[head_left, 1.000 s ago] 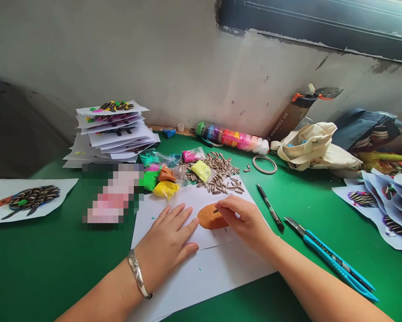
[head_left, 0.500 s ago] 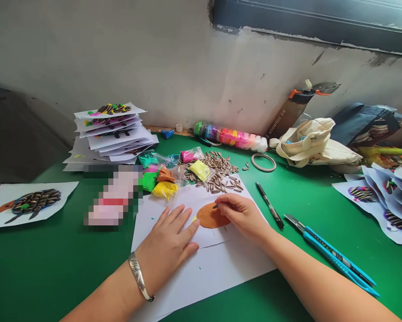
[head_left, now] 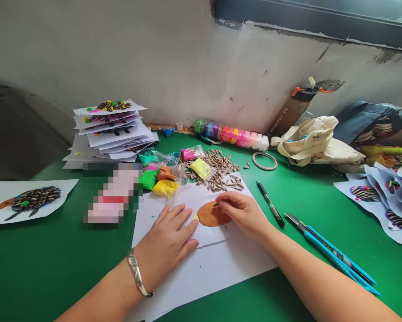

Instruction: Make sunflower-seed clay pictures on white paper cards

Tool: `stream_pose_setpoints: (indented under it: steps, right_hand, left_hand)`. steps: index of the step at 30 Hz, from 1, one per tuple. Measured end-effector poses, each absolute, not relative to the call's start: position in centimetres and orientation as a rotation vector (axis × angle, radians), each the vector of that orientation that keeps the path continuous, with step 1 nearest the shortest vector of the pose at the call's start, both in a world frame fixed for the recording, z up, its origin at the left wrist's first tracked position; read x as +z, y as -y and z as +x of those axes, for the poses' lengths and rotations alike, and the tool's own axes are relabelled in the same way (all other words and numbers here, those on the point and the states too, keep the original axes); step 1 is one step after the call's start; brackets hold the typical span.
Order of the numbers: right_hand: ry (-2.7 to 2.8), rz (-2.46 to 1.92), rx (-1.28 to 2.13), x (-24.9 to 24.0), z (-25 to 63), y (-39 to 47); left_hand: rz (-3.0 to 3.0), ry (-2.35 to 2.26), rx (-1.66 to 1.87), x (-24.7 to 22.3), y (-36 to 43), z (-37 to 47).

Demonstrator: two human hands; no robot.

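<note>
My left hand (head_left: 169, 235) lies flat with its fingers spread on the white paper (head_left: 221, 273), beside an oval of flattened orange-brown clay (head_left: 208, 215). A bit of pale yellow clay (head_left: 195, 217) shows at the oval's left edge, near my index finger. Pinched between the thumb and fingers of my right hand (head_left: 244, 213) is a small dark sunflower seed (head_left: 216, 204), held at the oval's upper part. Whether it touches the clay I cannot tell. Thin drawn lines show under the oval. Behind the paper's top edge lies a pile of sunflower seeds (head_left: 223, 166).
Bags of coloured clay (head_left: 165, 188) lie left of the seeds. A pen (head_left: 270, 203) and a blue utility knife (head_left: 335, 255) rest at right, with a tape ring (head_left: 264, 161) behind. Stacked pictures (head_left: 110, 141) and a finished seed picture (head_left: 33, 203) are at left.
Both hands keep nearly the same pose, and the seed stays at the oval's upper part. The view has shifted very slightly.
</note>
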State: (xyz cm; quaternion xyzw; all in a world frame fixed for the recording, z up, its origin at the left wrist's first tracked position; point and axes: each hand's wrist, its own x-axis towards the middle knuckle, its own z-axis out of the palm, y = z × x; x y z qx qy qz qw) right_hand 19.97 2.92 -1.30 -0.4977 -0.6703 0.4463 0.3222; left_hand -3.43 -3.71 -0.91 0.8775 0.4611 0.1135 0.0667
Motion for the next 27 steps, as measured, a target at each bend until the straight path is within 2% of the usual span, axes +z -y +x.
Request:
stream_pose_setpoints:
  steps: [7,27]
  right_hand:
    - [1.782,-1.287,1.149,-1.2,19.9,-2.9]
    - [1.755,-1.291,1.181,-1.2,19.9,-3.2]
  left_hand:
    - [2.702,-1.395,0.303,0.3,3.7,-2.4]
    - [2.559,-1.378,0.387,-0.7,3.6,-3.8]
